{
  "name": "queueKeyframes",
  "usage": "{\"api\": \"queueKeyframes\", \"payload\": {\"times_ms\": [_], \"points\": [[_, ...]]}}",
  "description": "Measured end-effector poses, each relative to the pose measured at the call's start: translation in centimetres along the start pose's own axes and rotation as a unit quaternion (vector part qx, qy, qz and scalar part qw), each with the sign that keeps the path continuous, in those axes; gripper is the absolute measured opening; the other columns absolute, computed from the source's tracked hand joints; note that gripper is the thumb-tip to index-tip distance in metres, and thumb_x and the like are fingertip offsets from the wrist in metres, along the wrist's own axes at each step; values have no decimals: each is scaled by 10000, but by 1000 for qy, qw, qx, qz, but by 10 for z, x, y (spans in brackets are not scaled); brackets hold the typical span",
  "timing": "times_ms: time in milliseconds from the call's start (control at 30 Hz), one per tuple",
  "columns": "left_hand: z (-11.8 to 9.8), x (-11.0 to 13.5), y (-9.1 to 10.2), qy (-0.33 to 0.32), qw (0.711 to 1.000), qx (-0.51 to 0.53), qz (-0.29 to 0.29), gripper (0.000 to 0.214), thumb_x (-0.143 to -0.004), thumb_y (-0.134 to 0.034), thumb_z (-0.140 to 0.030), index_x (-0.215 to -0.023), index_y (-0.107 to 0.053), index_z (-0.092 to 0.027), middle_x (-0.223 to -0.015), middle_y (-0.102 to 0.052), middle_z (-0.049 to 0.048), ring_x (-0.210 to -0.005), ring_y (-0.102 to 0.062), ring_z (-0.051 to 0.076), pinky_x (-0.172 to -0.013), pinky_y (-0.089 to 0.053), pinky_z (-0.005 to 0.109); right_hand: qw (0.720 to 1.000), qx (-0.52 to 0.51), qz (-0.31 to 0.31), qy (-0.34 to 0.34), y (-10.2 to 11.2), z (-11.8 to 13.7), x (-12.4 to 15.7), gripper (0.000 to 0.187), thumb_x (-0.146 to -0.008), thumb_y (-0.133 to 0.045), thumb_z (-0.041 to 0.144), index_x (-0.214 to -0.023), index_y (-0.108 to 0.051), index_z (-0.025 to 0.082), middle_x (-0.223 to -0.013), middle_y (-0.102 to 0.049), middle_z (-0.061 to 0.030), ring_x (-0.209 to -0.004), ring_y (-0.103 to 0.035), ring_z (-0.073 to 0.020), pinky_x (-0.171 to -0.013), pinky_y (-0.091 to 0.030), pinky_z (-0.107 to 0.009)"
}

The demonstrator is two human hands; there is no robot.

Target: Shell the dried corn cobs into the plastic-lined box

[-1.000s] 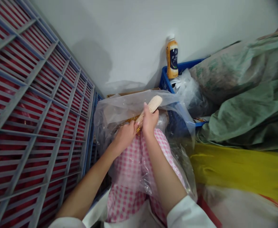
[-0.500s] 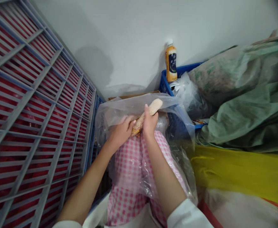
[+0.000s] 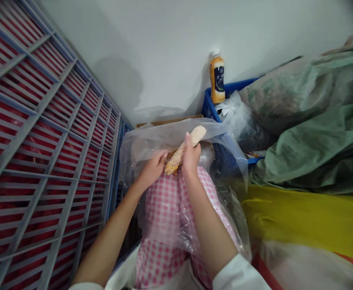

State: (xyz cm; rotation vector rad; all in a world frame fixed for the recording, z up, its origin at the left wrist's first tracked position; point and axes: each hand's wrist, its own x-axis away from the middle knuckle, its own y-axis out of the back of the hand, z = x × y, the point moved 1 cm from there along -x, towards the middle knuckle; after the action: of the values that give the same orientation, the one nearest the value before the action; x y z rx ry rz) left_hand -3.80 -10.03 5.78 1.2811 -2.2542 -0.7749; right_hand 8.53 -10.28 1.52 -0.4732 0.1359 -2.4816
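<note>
My right hand [image 3: 191,156] grips a corn cob [image 3: 178,158] that slants up to the right, with the thumb along its upper side. Most of the cob is pale and stripped; yellow kernels cling to its lower end. My left hand [image 3: 154,168] is just left of that end, fingers curled and close together; what they hold, if anything, is hidden. Under both hands a clear plastic bag [image 3: 152,137] spreads open over pink-checked cloth [image 3: 164,209] on my lap. Some corn shows behind the cob, partly hidden.
A slatted crate [image 3: 52,161] with red contents rises on the left. Behind right is a blue basket [image 3: 208,105] with a yellow bottle [image 3: 217,78] and a white plastic bag [image 3: 235,114]. Green cloth [image 3: 321,153] and a yellow bag [image 3: 309,221] lie right.
My left hand has drawn back slightly left from the cob's lower end, and its fingers are more curled. The cob's lower end has shifted a little left; my right hand keeps its grip.
</note>
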Motion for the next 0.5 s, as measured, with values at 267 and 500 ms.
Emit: {"api": "queueKeyframes", "payload": {"times_ms": [267,500], "points": [[-2,4,-4,11,997,-24,71,480,-861,-270,-453,-822,-627,-134,-818,-668,62,-761,-579,193,-744,-441,302,1000,-15,4,-5,0,4,4,405,-674,-592,517,-849,-571,153,-845,-635,-44,-774,-583,-179,-724,-445,-279],[6,1,-4,47,997,52,33,436,-849,-315,-450,-903,-615,-139,-868,-664,55,-809,-583,180,-760,-442,275,1000,-24,3,-3,0,-1,1,389,-694,-574,497,-876,-569,154,-843,-631,-38,-782,-583,-181,-714,-447,-283]]}}
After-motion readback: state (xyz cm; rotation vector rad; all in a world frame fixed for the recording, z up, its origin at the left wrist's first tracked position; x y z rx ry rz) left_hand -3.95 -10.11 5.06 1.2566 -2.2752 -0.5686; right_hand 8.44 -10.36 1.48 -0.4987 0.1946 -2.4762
